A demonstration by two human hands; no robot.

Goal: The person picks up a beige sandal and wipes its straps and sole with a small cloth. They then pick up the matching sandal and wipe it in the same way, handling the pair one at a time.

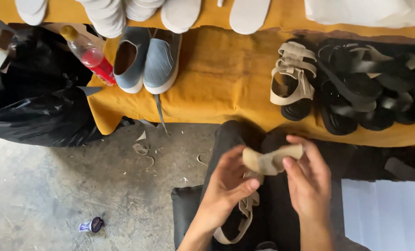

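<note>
We look down on a grey concrete floor (77, 186) strewn with scraps; a mustard-yellow cloth (217, 79) lies just beyond it, a black plastic bag (31, 107) at the cloth's left.

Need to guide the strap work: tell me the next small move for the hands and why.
Probably pull the beige strap end further across. The left hand and right hand pinch it folded between them, while the rest of the beige sandal hangs loose below over the lap, so the strap looks not yet drawn snug.
</note>
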